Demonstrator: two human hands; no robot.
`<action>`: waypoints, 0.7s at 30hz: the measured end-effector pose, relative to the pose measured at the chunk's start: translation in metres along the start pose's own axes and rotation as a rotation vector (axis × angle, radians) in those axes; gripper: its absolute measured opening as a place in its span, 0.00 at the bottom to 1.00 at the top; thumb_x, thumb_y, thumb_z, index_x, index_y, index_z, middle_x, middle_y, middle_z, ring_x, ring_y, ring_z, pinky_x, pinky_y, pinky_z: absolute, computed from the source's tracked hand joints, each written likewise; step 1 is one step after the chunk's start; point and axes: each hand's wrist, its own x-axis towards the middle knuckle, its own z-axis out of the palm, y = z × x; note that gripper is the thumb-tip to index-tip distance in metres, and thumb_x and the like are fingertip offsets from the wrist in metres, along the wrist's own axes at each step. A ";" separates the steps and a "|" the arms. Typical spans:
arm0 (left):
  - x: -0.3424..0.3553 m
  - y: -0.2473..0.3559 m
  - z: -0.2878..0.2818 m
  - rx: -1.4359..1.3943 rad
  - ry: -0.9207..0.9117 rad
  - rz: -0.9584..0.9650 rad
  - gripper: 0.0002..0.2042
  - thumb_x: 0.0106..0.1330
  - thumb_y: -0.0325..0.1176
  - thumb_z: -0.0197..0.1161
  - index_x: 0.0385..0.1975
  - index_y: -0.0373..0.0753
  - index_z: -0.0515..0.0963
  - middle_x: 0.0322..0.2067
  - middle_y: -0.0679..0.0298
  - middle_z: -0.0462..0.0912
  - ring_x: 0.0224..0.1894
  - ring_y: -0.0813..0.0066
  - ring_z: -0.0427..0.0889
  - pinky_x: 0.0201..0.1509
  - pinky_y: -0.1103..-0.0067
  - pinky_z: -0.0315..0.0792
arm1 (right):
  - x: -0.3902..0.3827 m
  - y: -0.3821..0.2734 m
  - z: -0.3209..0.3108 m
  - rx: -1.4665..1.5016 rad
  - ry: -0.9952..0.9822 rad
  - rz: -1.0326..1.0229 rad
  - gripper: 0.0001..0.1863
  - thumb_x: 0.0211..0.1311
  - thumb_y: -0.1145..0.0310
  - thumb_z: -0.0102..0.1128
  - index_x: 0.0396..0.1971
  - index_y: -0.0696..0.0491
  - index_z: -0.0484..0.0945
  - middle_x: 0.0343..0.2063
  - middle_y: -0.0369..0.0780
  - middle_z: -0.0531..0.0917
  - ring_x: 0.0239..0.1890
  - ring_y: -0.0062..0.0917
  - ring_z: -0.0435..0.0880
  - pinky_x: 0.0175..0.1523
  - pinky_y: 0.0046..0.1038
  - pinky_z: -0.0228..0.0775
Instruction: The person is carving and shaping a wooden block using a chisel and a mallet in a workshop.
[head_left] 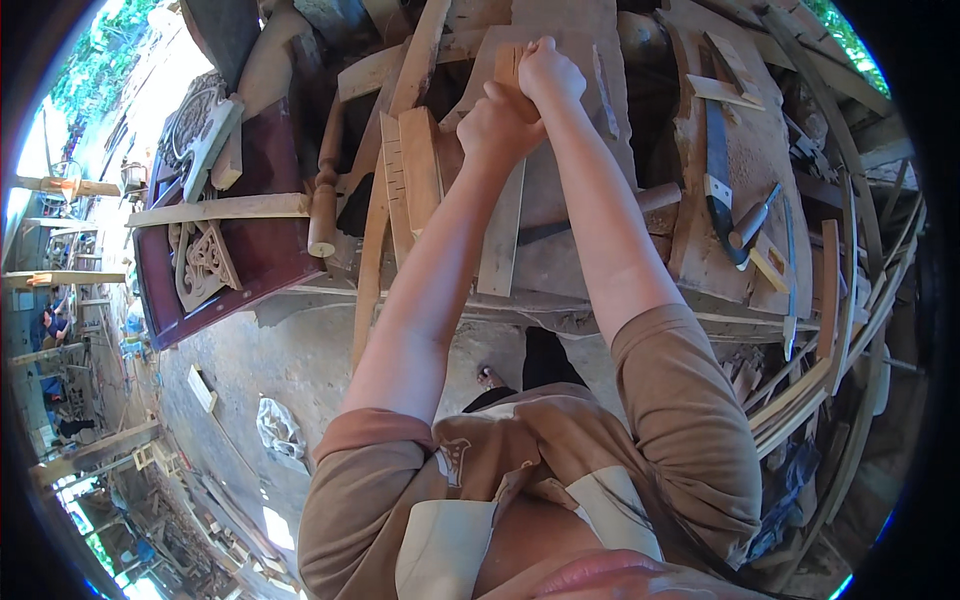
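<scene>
Both my arms reach forward over a cluttered wooden workbench (560, 262). My left hand (497, 125) is closed around the near end of a small brown wooden block (507, 64). Just beyond it on the right, my right hand (551, 76) is closed against the block's right side, its fingers curled in. How the fingers meet the wood underneath is hidden. A pale thin wooden strip (501, 240) lies below my left wrist. Left of that hand rest a thick wooden block (420, 160) and a marked wooden strip (394, 185).
A wooden-handled tool (655, 197) lies beneath my right forearm. Right of it are a handsaw (717, 165) and a wooden try square (725, 92). A turned wooden leg (325, 190) and carved pieces (208, 262) on a dark red panel (262, 160) stand left. A white bag (280, 427) lies on the floor.
</scene>
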 end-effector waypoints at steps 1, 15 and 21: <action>0.002 0.000 0.000 0.001 -0.010 -0.013 0.39 0.44 0.64 0.55 0.39 0.28 0.63 0.31 0.48 0.79 0.38 0.55 0.79 0.40 0.68 0.72 | 0.002 0.000 0.000 -0.002 0.001 -0.005 0.19 0.64 0.57 0.30 0.44 0.51 0.65 0.38 0.47 0.79 0.42 0.40 0.78 0.44 0.39 0.69; 0.125 0.033 0.014 0.023 0.028 -0.015 0.40 0.44 0.65 0.54 0.40 0.28 0.63 0.33 0.47 0.78 0.40 0.54 0.79 0.43 0.68 0.71 | 0.137 -0.010 0.005 -0.033 0.033 -0.024 0.20 0.63 0.57 0.31 0.47 0.53 0.65 0.42 0.47 0.77 0.45 0.38 0.77 0.46 0.38 0.68; 0.126 0.037 0.017 -0.015 0.027 -0.015 0.40 0.44 0.66 0.53 0.38 0.27 0.63 0.32 0.46 0.78 0.39 0.54 0.79 0.42 0.68 0.71 | 0.138 -0.006 -0.001 -0.002 0.048 -0.025 0.20 0.63 0.57 0.31 0.47 0.53 0.65 0.42 0.48 0.77 0.45 0.40 0.76 0.46 0.38 0.67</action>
